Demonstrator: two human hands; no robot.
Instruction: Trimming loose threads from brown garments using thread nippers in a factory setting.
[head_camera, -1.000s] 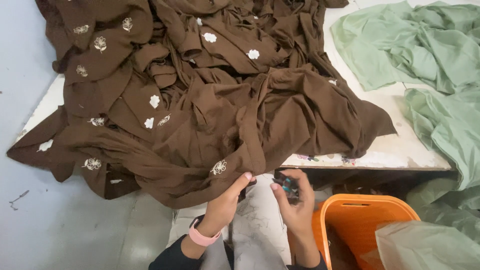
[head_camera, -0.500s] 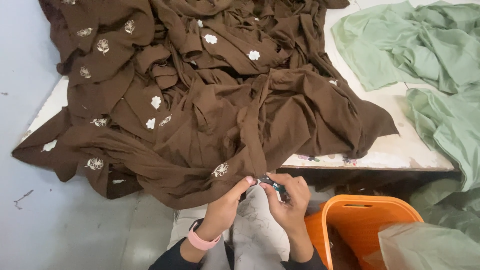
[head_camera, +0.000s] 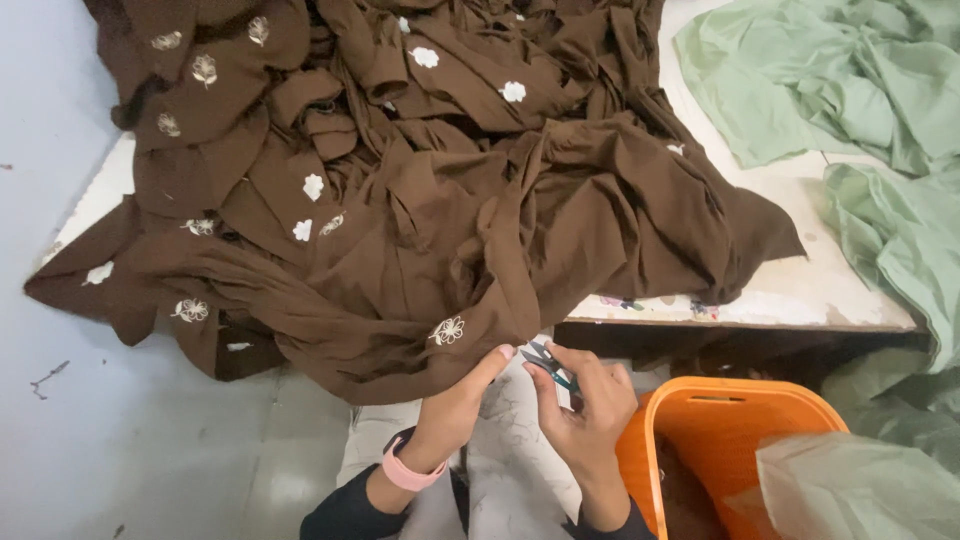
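Your left hand (head_camera: 455, 405) pinches the brown cloth (head_camera: 420, 190) hanging over the table's (head_camera: 800, 290) front edge; your right hand (head_camera: 590, 410) has its fingers closed round one small snipper (head_camera: 548, 362). One orange bin (head_camera: 730, 440) sits below.

Both hands raised close together at the near edge of the view.

The left hand (head_camera: 462, 398) reaches up and to the right, fingers extended, thumb and forefinger pinched together at the tips; a pink wristband (head_camera: 408, 470) circles its wrist above a dark sleeve. The right hand (head_camera: 588, 408) sits just to its right, palm turned leftward, fingers curled and thumb pressed in, gripping small thread snips (head_camera: 548, 362). The fingertips of the two hands nearly meet.
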